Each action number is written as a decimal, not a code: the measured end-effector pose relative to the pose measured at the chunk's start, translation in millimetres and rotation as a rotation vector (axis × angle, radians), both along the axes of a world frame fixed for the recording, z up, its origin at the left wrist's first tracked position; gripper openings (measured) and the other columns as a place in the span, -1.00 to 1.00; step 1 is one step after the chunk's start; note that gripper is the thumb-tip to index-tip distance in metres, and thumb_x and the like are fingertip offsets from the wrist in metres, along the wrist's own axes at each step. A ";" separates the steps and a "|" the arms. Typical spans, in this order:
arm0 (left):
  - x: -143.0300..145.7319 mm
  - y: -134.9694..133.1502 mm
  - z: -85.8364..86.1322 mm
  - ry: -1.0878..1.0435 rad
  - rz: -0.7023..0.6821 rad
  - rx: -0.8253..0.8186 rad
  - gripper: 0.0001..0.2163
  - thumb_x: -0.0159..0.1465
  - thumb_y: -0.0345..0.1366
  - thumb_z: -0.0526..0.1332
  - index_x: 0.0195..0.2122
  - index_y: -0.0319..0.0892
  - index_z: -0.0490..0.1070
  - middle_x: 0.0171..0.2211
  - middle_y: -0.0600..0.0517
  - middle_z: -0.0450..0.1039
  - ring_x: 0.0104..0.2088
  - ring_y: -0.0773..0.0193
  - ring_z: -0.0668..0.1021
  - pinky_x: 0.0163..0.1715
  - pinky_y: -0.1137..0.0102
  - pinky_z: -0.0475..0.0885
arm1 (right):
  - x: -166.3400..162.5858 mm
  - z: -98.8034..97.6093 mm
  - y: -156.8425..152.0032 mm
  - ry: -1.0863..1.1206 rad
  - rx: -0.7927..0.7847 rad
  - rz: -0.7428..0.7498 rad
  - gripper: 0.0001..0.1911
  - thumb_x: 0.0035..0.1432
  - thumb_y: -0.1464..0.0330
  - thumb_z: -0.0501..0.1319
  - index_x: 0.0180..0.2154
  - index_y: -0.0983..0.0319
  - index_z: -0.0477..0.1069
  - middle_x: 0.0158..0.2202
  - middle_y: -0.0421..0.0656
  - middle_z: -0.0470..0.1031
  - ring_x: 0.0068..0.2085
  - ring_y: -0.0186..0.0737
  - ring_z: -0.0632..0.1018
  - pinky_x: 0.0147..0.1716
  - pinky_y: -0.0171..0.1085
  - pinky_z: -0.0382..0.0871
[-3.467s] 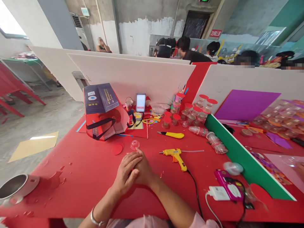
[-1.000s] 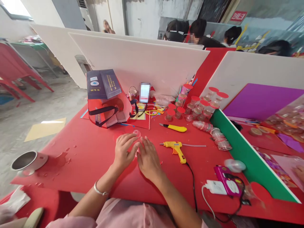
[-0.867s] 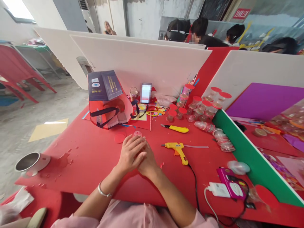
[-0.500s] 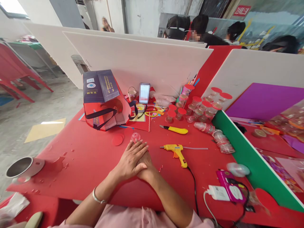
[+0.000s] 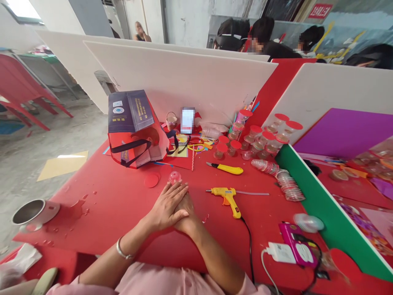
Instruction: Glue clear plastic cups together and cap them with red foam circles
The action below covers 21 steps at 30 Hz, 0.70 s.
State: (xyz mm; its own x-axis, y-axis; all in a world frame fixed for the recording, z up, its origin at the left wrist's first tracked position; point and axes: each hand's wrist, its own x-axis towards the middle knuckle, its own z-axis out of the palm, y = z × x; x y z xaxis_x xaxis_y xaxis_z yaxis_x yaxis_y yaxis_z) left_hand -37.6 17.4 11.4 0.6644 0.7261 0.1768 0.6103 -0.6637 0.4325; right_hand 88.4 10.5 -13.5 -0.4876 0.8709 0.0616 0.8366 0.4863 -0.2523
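My left hand point(image 5: 167, 205) lies flat, fingers stretched out, on top of my right hand point(image 5: 186, 216) on the red table point(image 5: 101, 205). Most of my right hand is covered; its fingers seem flat under the left, and nothing shows in either hand. Just beyond my fingertips sit a small clear plastic cup point(image 5: 175, 177) and a red paper disc point(image 5: 151, 180). A yellow glue gun point(image 5: 227, 197) lies to the right of my hands, its black cord running towards me.
A red tote bag point(image 5: 135, 133) and a phone point(image 5: 187, 120) stand at the back by the white divider. Red-lidded cups point(image 5: 259, 137), stacked clear lids point(image 5: 284, 182), a yellow utility knife point(image 5: 225, 167), a steel cup point(image 5: 32, 212) at left, a charger point(image 5: 279, 252) at right.
A second ago my hands were apart, spread flat on the table near the clear cup. They came together, the left laid over the right, and have stayed so.
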 end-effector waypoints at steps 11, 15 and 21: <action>0.4 1.9 -5.0 -0.020 0.008 -0.003 -0.23 0.41 0.25 0.00 0.51 -0.09 0.03 0.44 -0.19 0.19 0.47 -0.21 0.17 0.44 -0.22 0.00 | 3.3 6.6 -1.9 0.086 0.000 -0.028 -0.28 0.37 0.17 0.08 0.45 0.31 0.07 0.41 0.13 0.25 0.38 0.21 0.33 0.35 0.16 0.27; 0.6 1.2 -6.1 -0.024 0.020 -0.011 -0.24 0.41 0.23 0.01 0.51 -0.10 0.03 0.45 -0.19 0.18 0.48 -0.20 0.13 0.44 -0.23 0.00 | 4.2 6.9 -1.0 0.103 0.008 -0.026 -0.30 0.37 0.19 0.06 0.45 0.25 0.09 0.40 0.08 0.28 0.35 0.20 0.37 0.32 0.12 0.32; 1.6 1.3 -4.3 -0.038 0.022 -0.009 -0.27 0.42 0.22 0.00 0.51 -0.05 0.04 0.44 -0.16 0.20 0.48 -0.18 0.15 0.45 -0.20 -0.01 | 4.9 8.0 -0.9 0.115 0.025 -0.034 -0.34 0.36 0.17 0.08 0.42 0.17 0.15 0.39 0.01 0.31 0.38 0.14 0.34 0.36 0.07 0.26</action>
